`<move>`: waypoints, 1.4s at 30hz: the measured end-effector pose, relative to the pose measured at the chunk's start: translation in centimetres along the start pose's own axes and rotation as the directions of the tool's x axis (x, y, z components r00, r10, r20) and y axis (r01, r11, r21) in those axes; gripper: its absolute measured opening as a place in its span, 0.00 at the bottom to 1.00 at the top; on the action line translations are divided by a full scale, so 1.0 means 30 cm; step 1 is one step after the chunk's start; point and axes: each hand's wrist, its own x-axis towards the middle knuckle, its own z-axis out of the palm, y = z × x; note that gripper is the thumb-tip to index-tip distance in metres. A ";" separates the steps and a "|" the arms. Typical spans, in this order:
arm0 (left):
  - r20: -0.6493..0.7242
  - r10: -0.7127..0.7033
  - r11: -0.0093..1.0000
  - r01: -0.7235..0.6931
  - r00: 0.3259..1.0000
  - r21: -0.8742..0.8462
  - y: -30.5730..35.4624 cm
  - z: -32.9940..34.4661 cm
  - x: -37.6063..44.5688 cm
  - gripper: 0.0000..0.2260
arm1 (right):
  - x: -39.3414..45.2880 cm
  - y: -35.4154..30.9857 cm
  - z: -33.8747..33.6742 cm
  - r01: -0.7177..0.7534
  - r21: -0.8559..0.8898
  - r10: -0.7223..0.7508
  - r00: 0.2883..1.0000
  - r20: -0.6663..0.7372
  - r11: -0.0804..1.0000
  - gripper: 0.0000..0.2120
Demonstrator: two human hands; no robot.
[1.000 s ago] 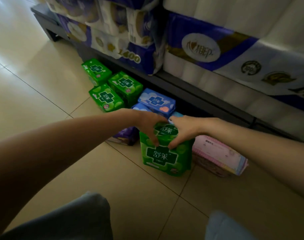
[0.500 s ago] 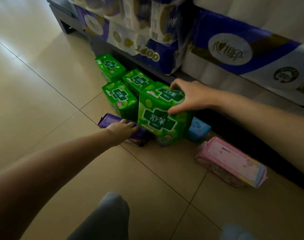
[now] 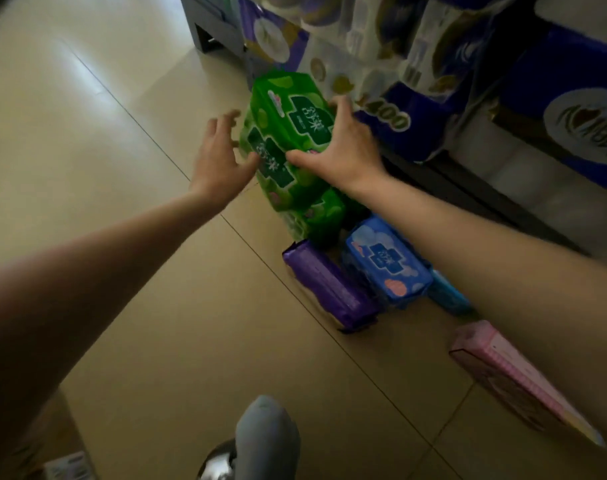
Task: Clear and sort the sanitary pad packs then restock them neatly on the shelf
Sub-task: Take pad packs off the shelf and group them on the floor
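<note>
My right hand grips a green sanitary pad pack from its right side, thumb on the front and fingers over the far edge. This pack sits on a second green pack, with a third green pack lower down on the floor. My left hand hovers at the left of the green packs with fingers spread, its thumb at the edge of the second pack. On the floor nearer me lie a purple pack, a blue pack, a light blue pack and a pink pack.
A low dark shelf runs along the right, loaded with large blue-and-white tissue roll bundles. Its grey end panel stands at the far end. Beige tiled floor stretches to the left. My knee shows at the bottom.
My right hand carried the green pack left onto the other green packs. My left hand left the purple pack and rose to the green packs' left side. The view shifted left.
</note>
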 end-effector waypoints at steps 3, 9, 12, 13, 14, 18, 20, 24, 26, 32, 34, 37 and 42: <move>-0.143 -0.348 0.920 0.309 0.926 -0.240 -0.043 0.017 0.037 0.18 | 0.016 -0.066 0.194 -0.080 0.131 0.069 0.994 0.089 0.988 0.41; 0.407 -0.715 0.402 0.810 0.569 -0.427 -0.136 0.130 -0.054 0.13 | -0.041 0.029 0.401 -0.049 -0.193 0.103 0.954 0.283 0.980 0.43; 0.458 -0.647 0.479 0.793 0.609 -0.377 -0.136 0.201 -0.078 0.07 | -0.059 0.092 0.364 0.003 -0.157 0.060 0.916 0.396 0.988 0.42; 0.448 -0.638 0.509 0.779 0.627 -0.366 -0.138 0.218 -0.076 0.09 | -0.060 0.114 0.334 0.021 -0.149 0.040 0.919 0.393 0.989 0.40; 0.427 -0.639 0.534 0.768 0.640 -0.353 -0.139 0.231 -0.068 0.11 | -0.061 0.137 0.300 0.039 -0.163 0.025 0.927 0.375 0.986 0.35; 0.059 -0.560 0.827 0.553 0.826 0.106 -0.097 0.253 -0.055 0.24 | -0.104 0.261 0.134 0.031 -0.318 0.083 0.937 0.339 0.948 0.22; 0.083 -0.189 0.951 0.161 0.978 0.265 -0.041 0.256 -0.092 0.26 | -0.160 0.330 0.042 0.016 -0.385 0.129 0.929 0.348 0.923 0.20; 0.731 0.301 0.813 -0.566 0.612 0.139 0.035 0.326 -0.224 0.31 | -0.295 0.466 -0.116 -0.012 -0.538 0.255 0.889 0.381 0.843 0.20; 0.915 0.174 0.622 -0.761 0.364 0.184 0.050 0.363 -0.269 0.35 | -0.365 0.523 -0.174 -0.010 -0.585 0.326 0.838 0.438 0.811 0.24; 0.967 0.046 0.231 -0.945 0.250 0.233 0.127 0.451 -0.290 0.31 | -0.579 0.645 -0.254 0.093 -0.785 0.584 0.617 0.528 0.612 0.44; 0.979 0.037 0.210 -0.960 0.200 0.188 0.163 0.472 -0.285 0.29 | -0.631 0.683 -0.238 0.101 -0.809 0.614 0.600 0.513 0.579 0.47; 0.993 0.059 0.229 -0.969 0.107 0.091 0.236 0.482 -0.296 0.25 | -0.670 0.702 -0.217 -0.001 -0.805 0.630 0.623 0.464 0.594 0.44; 0.991 0.136 0.226 -0.974 0.014 -0.017 0.385 0.529 -0.356 0.28 | -0.663 0.724 -0.280 -0.090 -0.825 0.603 0.728 0.328 0.557 0.32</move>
